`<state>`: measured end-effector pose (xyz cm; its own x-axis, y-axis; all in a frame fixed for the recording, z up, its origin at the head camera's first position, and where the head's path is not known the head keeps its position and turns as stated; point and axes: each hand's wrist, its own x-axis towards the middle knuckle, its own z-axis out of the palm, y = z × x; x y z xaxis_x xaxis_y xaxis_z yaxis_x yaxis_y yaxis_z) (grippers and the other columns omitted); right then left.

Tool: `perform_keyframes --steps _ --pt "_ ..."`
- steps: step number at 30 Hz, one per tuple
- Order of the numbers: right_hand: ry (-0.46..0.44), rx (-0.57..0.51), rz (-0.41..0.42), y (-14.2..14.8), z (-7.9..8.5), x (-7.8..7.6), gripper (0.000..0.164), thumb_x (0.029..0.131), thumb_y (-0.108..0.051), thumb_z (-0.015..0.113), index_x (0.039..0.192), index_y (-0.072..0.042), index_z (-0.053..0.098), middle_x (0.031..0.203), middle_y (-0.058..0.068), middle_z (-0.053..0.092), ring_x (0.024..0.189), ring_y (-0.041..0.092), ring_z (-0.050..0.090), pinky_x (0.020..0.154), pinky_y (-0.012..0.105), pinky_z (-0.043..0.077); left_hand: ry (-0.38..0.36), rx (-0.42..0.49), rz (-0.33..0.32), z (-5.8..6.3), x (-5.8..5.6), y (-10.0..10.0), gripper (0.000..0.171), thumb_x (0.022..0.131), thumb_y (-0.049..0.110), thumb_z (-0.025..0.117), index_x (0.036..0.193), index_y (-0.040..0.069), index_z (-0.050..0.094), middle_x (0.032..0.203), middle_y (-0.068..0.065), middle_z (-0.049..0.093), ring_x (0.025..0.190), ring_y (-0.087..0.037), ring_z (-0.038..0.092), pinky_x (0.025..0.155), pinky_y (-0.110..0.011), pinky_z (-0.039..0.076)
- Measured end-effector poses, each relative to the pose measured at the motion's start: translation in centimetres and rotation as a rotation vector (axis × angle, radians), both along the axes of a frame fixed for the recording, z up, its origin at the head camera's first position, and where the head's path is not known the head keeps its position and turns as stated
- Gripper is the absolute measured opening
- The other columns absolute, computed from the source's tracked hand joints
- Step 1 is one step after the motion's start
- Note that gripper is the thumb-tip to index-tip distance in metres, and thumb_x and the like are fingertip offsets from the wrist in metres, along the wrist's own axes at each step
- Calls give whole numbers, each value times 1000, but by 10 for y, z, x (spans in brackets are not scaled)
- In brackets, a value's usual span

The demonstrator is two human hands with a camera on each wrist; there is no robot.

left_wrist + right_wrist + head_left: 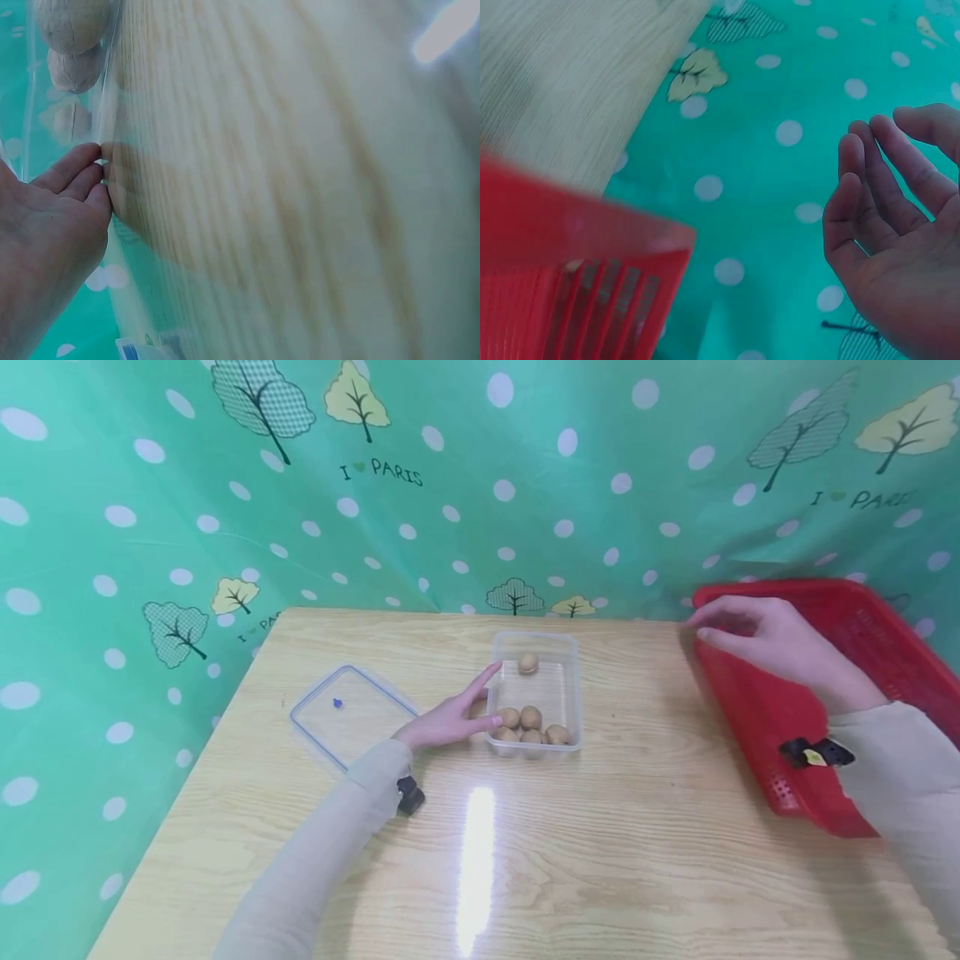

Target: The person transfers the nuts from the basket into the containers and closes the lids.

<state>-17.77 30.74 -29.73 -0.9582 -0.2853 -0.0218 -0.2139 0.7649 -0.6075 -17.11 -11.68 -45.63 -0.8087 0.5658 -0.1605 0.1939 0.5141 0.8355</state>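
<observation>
A clear plastic container (pixel 572 685) holds several walnuts (pixel 530 717), most of them grouped at its near end and one at the far end. My left hand (pixel 450 717) is at the container's left side, fingers straight and spread, thumb over the near left rim. In the left wrist view the fingertips (pixel 97 154) are right at the container's wall near the tabletop. My right hand (pixel 787 647) hovers over the left rim of a red basket (pixel 750 727), fingers loosely bent. In the right wrist view nothing is between its fingers.
A clear lid (pixel 360 714) with a blue sealing edge lies flat on the wooden table (pixel 600 860), left of the container. The red basket takes up the table's right side. A green dotted cloth (pixel 540 460) hangs behind the table.
</observation>
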Motion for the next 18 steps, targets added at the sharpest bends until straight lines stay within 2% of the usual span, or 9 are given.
perform_keyframes --steps 5,8,13,18 --pt "-91 -8 -50 17 -2 -5 50 88 -40 70 130 -18 56 122 12 58 94 30 60 62 34 58 -6 3 3 0 0 0 87 93 49 60 153 46 -2 152 -19 30 138 -31 30 108 -59 25" --pt "-109 -10 -73 27 -5 -9 50 89 -41 68 132 -17 55 121 15 59 87 27 64 61 36 58 -7 4 6 1 1 0 87 92 49 60 152 47 -2 153 -19 30 139 -30 30 108 -59 25" --pt "-40 27 -73 43 -15 -22 42 94 -34 63 129 -11 58 120 16 58 90 10 56 62 26 55 -8 -3 7 1 0 0 86 92 50 60 151 50 -3 153 -18 29 139 -28 30 109 -57 25" --pt "-18 50 -92 56 -25 -30 41 96 -34 60 127 -8 59 119 13 57 96 10 47 64 16 48 -17 3 5 2 2 0 87 92 49 61 150 52 -4 154 -17 28 139 -27 29 110 -55 25"
